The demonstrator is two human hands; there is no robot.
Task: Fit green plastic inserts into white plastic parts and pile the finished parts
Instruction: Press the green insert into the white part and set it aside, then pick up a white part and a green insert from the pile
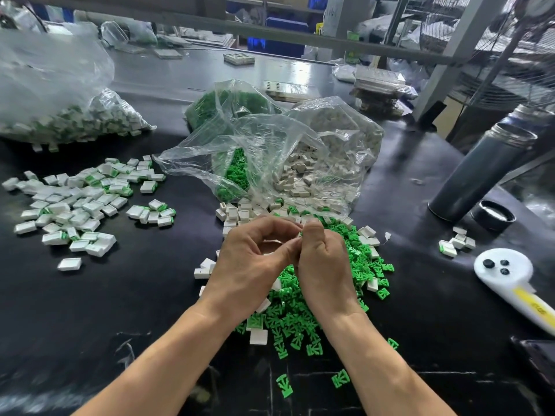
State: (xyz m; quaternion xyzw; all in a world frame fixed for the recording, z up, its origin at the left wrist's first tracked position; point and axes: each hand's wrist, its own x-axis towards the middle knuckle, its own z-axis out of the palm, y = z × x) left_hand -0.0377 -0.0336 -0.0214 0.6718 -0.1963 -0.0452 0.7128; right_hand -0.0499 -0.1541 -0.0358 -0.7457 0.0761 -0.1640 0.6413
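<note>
A black worktable point(150, 295) seen from above, with two bare hands meeting at its centre.

At far left, a large clear plastic bag point(60, 94) lies on its side, filled with white parts that show green. Just in front of it, a loose pile of finished white rectangular plastic parts with green inserts point(75, 205) spreads over the table, the pieces lying flat and turned every way.

At centre, the left hand point(255, 265) has its fingers curled, thumb and fingertips drawn together against the right hand. A sliver of white shows between the fingers; which way this piece points cannot be told. The right hand point(324, 265) is curled too, thumb up, pinching at the same spot where the hands touch.

Beneath and in front of both hands lies a heap of small bright green plastic inserts point(300, 319), scattered at all angles, with several empty white plastic parts point(258, 337) mixed in. Behind the hands, an open crumpled clear bag point(270, 151) spills green inserts on its left side and white parts on its right.

To the right stands a tilted grey metal flask point(480, 172), with its black round lid point(492, 216) beside its base. Near it sits a small cluster of white parts point(456, 241). At far right lies a white plastic device point(507, 274) with three black buttons and a yellow label whose writing is too blurred to read.
</note>
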